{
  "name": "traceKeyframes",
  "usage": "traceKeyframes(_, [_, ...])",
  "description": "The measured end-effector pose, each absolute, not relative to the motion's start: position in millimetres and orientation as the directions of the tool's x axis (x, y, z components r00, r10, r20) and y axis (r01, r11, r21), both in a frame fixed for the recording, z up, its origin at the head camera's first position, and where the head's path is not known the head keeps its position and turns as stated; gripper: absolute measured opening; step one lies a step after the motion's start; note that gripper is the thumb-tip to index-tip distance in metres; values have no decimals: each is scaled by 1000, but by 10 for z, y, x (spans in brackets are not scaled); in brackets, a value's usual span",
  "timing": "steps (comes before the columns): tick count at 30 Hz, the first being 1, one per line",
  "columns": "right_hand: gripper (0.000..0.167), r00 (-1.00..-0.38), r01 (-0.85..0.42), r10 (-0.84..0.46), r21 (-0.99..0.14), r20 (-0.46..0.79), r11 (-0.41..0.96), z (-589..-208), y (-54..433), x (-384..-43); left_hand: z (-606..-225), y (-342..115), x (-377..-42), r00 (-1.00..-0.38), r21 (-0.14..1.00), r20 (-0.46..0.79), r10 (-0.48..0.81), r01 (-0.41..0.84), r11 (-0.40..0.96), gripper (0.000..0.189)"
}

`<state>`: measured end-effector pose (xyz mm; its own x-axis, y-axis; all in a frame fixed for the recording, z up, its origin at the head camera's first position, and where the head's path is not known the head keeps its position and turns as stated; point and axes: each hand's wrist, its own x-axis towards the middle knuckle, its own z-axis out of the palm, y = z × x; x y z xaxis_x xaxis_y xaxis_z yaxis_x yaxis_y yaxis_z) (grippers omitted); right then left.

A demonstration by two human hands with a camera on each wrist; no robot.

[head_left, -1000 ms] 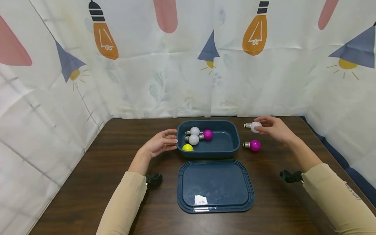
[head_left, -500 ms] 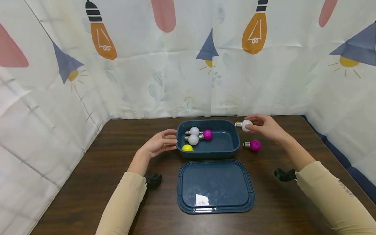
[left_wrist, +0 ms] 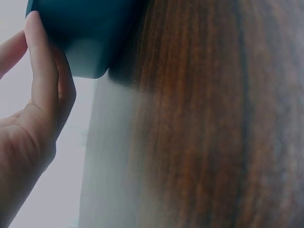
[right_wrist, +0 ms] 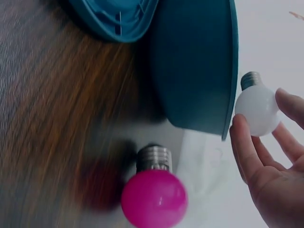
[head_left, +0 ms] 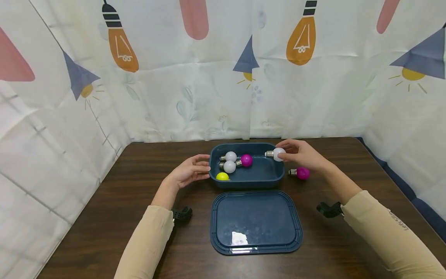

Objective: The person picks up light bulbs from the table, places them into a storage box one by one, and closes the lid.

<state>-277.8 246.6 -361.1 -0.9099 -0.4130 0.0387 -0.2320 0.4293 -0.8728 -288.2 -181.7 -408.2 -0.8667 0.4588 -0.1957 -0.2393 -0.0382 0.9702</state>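
My right hand [head_left: 302, 154] pinches a white light bulb [head_left: 280, 154] by its globe, over the right end of a dark blue box [head_left: 258, 183]. The metal base of that bulb points left. In the right wrist view the held bulb [right_wrist: 258, 110] is above the box rim, between thumb and fingers. My left hand [head_left: 188, 170] touches the left wall of the box with extended fingers. Inside the box lie a white bulb [head_left: 231, 156], another white bulb [head_left: 229, 167], a magenta bulb [head_left: 246, 160] and a yellow bulb [head_left: 222, 176]. A second magenta bulb [head_left: 302, 173] lies on the table, right of the box.
A dark blue lid [head_left: 256, 219] lies on the brown wooden table [head_left: 104, 217], in front of the box. A white printed curtain [head_left: 209, 97] hangs behind the table and along both sides.
My right hand has carried the white bulb leftward, from right of the box to over its right end. My left hand has stayed at the box's left wall.
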Motion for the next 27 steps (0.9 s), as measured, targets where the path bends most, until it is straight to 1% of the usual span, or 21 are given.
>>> traceKeyframes(5, [38,-888,-272,-456,-868,60,415,-3646,2364,-2777,-4085,-1824,-2872,-865,967,-208,458,-252,-36,60])
traceKeyframes(10, [36,-879,-287,-472,-870,72,401,-3655,2278,-2771,-4081,-1818,-2880,-868,968,-201,453,-246,-42,59])
traceKeyframes(18, [38,-869,-257,-494,-878,27,404,-3711,2151,-2789,-4104,-1817,-2886,-870,967,-217,443,-255,-27,58])
traceKeyframes(27, [38,-856,-269,-516,-880,32,391,-3729,2073,-2810,-4092,-1815,-2874,-874,973,-195,446,-231,-27,57])
